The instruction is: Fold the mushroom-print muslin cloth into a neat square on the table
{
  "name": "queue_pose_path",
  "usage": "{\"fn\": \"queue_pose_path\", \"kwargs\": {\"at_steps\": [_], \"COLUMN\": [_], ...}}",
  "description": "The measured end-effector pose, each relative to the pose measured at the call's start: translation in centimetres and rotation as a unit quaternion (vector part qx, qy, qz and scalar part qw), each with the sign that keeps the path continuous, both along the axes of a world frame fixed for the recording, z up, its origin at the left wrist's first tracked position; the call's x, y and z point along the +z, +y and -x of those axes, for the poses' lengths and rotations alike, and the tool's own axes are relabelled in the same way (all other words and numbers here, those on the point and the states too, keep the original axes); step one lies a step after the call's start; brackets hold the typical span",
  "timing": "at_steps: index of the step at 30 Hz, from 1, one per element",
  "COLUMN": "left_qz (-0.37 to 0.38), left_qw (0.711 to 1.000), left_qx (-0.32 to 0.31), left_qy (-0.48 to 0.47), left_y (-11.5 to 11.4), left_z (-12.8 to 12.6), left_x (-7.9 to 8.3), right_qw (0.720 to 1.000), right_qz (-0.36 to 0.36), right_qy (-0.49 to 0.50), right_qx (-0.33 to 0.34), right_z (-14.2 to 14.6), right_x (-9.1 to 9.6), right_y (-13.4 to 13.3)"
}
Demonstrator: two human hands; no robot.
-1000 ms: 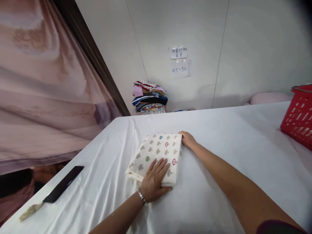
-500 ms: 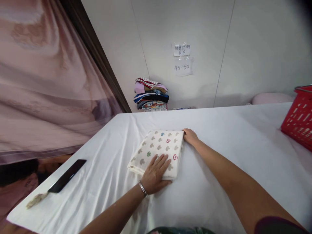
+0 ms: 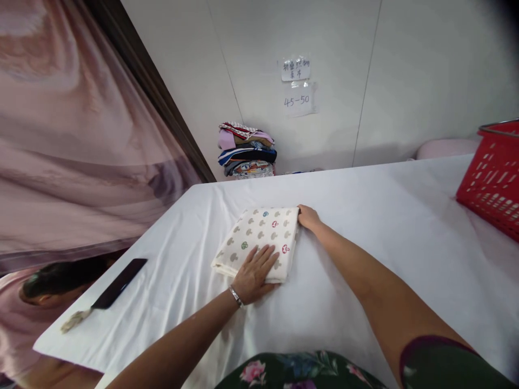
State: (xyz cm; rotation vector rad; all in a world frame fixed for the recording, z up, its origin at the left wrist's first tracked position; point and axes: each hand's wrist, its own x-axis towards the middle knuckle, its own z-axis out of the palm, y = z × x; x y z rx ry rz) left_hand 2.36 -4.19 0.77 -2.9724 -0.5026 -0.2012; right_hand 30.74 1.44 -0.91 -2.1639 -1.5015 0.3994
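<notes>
A folded white cloth (image 3: 251,232) printed with grey, red, green and blue mushrooms lies flat on the white-covered table. Palm down, my left hand (image 3: 255,273) rests on its near edge with the fingers stretched out; a silver bracelet circles the wrist. At the cloth's far right corner, my right hand (image 3: 308,217) has its fingers closed on the edge. Part of those fingers is hidden behind the corner.
A black phone (image 3: 119,283) with a tassel lies on the table's left side. A red basket (image 3: 492,178) stands at the right. Folded clothes (image 3: 247,151) are stacked beyond the far edge. Below the pink curtain (image 3: 81,162) at left, a person (image 3: 24,319) is partly visible.
The camera view has shifted, so everything appears a little higher and more of my floral clothing shows. Both hands keep nearly the same places on the folded cloth.
</notes>
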Motion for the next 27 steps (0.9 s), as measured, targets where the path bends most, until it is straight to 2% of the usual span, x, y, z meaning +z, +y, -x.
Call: {"fn": "queue_pose_path", "kwargs": {"at_steps": [6, 13, 16, 23, 27], "left_qz": [0.000, 0.013, 0.022, 0.037, 0.046], "left_qw": [0.999, 0.998, 0.998, 0.998, 0.997], "left_qx": [0.034, 0.058, 0.055, 0.043, 0.049], "left_qy": [-0.014, -0.034, -0.031, -0.028, -0.031], "left_y": [-1.0, -2.2, -2.0, -1.9, -2.0], "left_z": [-0.6, -2.3, -2.2, -1.7, -1.9], "left_x": [0.5, 0.0, -0.2, -0.2, -0.1], "right_qw": [0.999, 0.999, 0.999, 1.000, 0.999], "right_qz": [-0.029, -0.023, -0.022, -0.018, -0.030], "right_qy": [0.013, 0.007, 0.010, 0.019, 0.021], "right_qx": [0.023, -0.026, -0.024, 0.000, 0.013], "right_z": [-0.4, 1.7, 2.3, 1.8, 2.8], "right_x": [-0.1, -0.4, -0.6, -0.5, -0.4], "right_y": [-1.9, -2.9, -3.1, -2.9, -3.7]}}
